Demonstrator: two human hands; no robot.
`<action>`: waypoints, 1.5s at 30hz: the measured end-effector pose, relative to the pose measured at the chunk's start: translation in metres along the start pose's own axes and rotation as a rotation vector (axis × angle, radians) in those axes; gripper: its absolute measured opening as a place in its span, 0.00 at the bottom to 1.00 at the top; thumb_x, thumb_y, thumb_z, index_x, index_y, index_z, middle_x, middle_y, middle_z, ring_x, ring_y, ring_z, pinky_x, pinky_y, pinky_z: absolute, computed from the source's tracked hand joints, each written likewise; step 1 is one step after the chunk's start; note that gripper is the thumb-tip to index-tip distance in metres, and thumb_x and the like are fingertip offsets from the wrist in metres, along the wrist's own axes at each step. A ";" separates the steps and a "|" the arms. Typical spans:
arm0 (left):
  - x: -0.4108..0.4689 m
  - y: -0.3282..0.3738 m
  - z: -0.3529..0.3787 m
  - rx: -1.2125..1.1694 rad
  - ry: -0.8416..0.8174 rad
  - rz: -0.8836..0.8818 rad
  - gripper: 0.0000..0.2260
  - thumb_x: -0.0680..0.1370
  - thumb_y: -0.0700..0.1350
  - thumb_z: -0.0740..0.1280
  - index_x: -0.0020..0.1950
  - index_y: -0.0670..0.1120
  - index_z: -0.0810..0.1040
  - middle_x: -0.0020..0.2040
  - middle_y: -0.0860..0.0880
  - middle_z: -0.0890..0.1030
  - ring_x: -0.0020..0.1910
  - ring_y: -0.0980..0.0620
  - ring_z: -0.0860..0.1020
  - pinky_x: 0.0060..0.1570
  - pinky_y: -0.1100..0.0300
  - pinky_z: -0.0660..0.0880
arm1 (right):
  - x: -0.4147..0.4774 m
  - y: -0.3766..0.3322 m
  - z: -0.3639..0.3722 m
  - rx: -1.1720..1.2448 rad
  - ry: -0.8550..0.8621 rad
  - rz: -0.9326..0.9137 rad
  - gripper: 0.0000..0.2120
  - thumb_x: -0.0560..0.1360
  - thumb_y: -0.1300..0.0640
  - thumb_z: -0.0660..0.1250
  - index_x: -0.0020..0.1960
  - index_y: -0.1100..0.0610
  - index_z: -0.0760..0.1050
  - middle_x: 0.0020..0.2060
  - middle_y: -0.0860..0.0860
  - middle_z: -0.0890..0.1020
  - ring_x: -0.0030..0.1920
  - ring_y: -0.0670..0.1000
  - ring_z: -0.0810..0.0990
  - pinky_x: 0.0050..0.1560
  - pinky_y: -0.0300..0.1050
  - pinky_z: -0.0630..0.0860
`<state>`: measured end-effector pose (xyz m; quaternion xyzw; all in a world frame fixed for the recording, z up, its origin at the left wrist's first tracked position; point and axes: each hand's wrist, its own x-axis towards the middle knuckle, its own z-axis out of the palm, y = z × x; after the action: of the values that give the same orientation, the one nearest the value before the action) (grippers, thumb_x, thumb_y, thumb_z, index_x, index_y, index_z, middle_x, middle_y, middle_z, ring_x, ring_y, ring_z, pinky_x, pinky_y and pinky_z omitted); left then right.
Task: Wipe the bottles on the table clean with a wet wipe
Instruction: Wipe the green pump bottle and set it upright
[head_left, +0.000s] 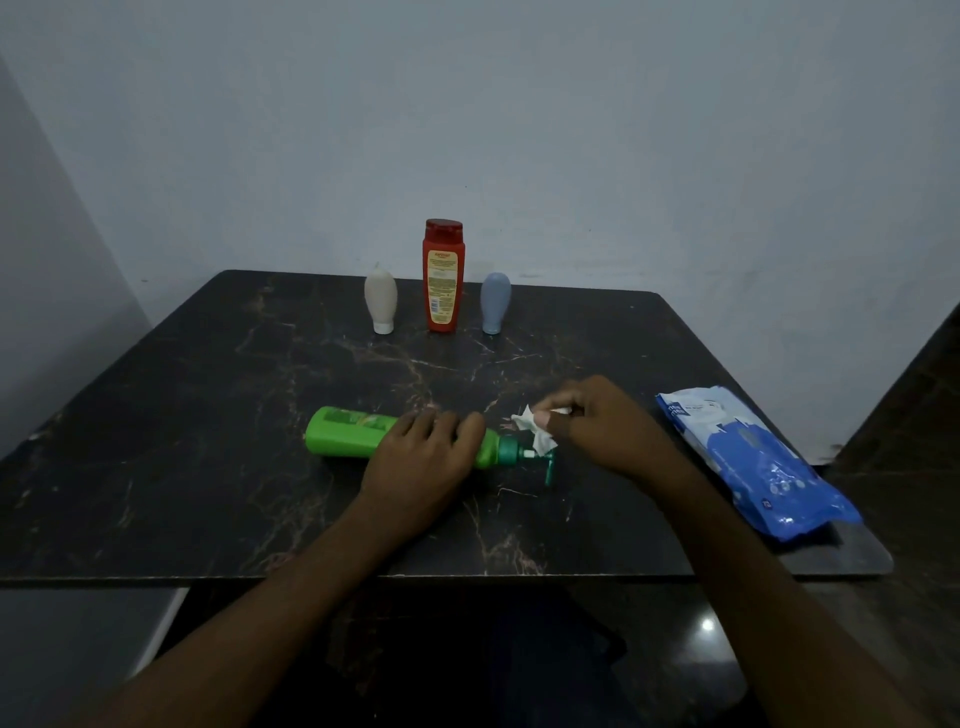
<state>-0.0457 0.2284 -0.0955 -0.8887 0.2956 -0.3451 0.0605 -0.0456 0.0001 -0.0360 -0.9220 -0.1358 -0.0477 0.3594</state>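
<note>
Green plastic bottle (353, 436) on its side mid-table (208, 415), base to the left, pump head (548, 467) to the right with the nozzle aimed at the near edge. Pinned by left hand (421, 457), fingers curled over the shoulder end of the body. Right hand (597, 431) just beside the pump, thumb and fingertips pinching a crumpled white wet wipe (535, 434); wipe at the pump collar, touching or just clear of it, cannot tell which. Handling, as a judgement: stiff moulded body, probably light to moderate depending on fill, not visible; rounded and glossy, so likely to roll and go slick once wet. Best held around the wide body, as now, not by the pump, likely the weak and movable part. Wipe soft and limp, needs bunching to put pressure into the collar grooves. Count: four bottles total, one lying green, three upright in a row at the far edge, namely beige bottle (381, 299) standing on its cap, red bottle (442, 275) in the middle, grey-blue bottle (495, 303) standing on its cap. One wipe in use. One blue wipes pack (753, 462) flat at the right edge of the table.
</note>
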 end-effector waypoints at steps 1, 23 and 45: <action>0.000 0.000 -0.001 -0.007 -0.022 -0.008 0.17 0.73 0.44 0.72 0.57 0.43 0.70 0.45 0.41 0.82 0.43 0.39 0.82 0.45 0.46 0.79 | 0.000 -0.004 0.001 -0.014 -0.017 -0.018 0.08 0.77 0.53 0.68 0.54 0.52 0.84 0.42 0.42 0.83 0.41 0.40 0.79 0.46 0.41 0.75; -0.003 -0.003 -0.001 -0.072 0.000 -0.089 0.24 0.70 0.40 0.73 0.66 0.37 0.77 0.62 0.36 0.80 0.58 0.36 0.79 0.54 0.41 0.74 | -0.009 0.001 0.039 1.350 -0.526 0.690 0.19 0.77 0.60 0.48 0.55 0.64 0.75 0.36 0.57 0.76 0.34 0.50 0.72 0.40 0.44 0.68; -0.005 -0.010 -0.001 -0.143 0.051 -0.085 0.25 0.64 0.53 0.81 0.54 0.43 0.78 0.49 0.43 0.81 0.42 0.42 0.80 0.43 0.50 0.75 | -0.016 -0.047 0.020 -0.234 -0.013 -0.090 0.08 0.77 0.55 0.67 0.55 0.52 0.81 0.50 0.47 0.78 0.49 0.47 0.76 0.51 0.43 0.73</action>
<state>-0.0445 0.2396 -0.0948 -0.8935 0.2830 -0.3478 -0.0251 -0.0750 0.0437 -0.0233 -0.9509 -0.1728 -0.0734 0.2460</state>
